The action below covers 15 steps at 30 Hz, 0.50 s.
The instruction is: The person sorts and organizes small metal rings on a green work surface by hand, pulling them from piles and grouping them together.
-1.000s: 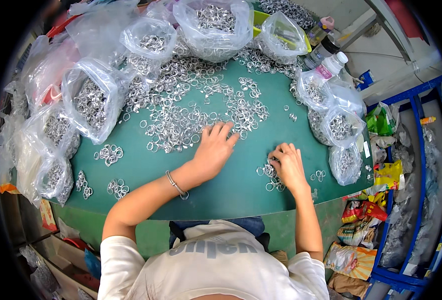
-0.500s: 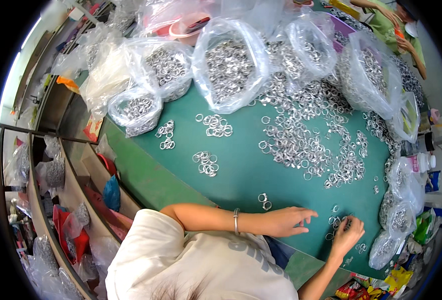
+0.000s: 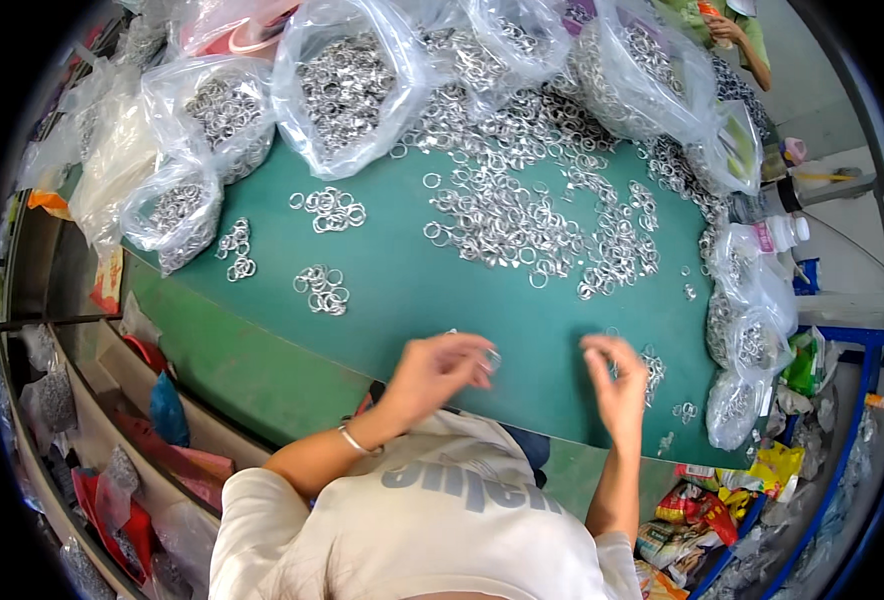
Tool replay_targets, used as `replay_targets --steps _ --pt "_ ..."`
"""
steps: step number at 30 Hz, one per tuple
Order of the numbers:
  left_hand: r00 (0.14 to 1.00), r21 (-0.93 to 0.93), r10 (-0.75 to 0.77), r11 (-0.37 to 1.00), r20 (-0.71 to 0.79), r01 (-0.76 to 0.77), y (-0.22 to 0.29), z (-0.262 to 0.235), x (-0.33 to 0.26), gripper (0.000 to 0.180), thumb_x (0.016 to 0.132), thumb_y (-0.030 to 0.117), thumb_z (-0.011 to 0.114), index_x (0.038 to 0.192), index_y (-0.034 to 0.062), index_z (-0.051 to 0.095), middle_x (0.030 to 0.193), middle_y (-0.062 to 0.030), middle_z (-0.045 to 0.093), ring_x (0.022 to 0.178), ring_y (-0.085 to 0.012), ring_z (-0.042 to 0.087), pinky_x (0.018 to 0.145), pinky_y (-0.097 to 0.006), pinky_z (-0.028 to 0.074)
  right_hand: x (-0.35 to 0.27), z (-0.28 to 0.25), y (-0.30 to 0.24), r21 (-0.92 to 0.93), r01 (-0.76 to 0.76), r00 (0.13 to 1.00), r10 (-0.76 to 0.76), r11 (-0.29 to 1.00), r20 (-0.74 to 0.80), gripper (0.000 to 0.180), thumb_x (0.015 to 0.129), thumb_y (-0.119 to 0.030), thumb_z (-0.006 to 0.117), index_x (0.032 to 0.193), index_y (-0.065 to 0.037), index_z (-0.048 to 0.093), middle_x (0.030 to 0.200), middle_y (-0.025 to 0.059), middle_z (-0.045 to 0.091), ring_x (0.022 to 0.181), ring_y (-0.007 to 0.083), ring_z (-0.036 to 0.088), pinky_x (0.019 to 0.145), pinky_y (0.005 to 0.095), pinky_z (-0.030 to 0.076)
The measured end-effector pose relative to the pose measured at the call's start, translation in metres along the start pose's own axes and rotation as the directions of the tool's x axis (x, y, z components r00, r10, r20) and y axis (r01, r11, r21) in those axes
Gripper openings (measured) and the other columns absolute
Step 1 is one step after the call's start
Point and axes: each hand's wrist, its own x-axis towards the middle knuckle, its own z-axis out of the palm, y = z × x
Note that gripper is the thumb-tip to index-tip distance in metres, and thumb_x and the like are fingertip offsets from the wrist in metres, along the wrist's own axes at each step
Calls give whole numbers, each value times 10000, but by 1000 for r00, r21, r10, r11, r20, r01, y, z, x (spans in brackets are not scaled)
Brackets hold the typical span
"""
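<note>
My left hand (image 3: 437, 372) grip pinches a small metal ring (image 3: 492, 358) at its fingertips, just above the green desk (image 3: 412, 290). Right hand (image 3: 617, 385) sits at 3 o'clock of it, fingers curled together, holding cannot tell what. Loose ring pile (image 3: 522, 225) lies at 12 o'clock, farther; bags of rings (image 3: 347, 90) beyond.

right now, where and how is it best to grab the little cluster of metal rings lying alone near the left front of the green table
The small cluster of rings lies flat and loose on the green table, apart from the big pile. Probably best to come straight down from above and pinch one outer ring by its rim, thumb inside the hole. The left hand is nearest; bare surface around the cluster leaves room for fingers.
</note>
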Motion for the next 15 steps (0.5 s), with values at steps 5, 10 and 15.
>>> replay_targets --steps 5,10,15 --pt "816 571 401 814 -415 -109 22 -46 -19 206 872 -49 538 1063 -40 615 822 -95 686 750 -129 659 678 -248 522 15 -12 41 -411 143 974 -202 900 -102 139 797 5 617 937 5 620 892 129 593 892 292 547 826 371 422" --pt "563 877 715 479 -415 38 15 -93 -21 186 783 -52 615 943 34 654 804 -90 637 784 -236 598 724 -346 464 -7 -24 44 -508 110 994 -103 854 42 96 760 24 628 843 10 582 864 145 546 865 314 517 857 401 390" --pt "491 953 824 298 -284 52 6 -96 -8 206 767 -76 590 930 39 642 933 -121 530 873 -286 489 774 -356 415 0 -41 25 -244 73 997 -73 967 11 157 741 34 654 889 23 602 890 130 579 876 288 548 827 366 433"
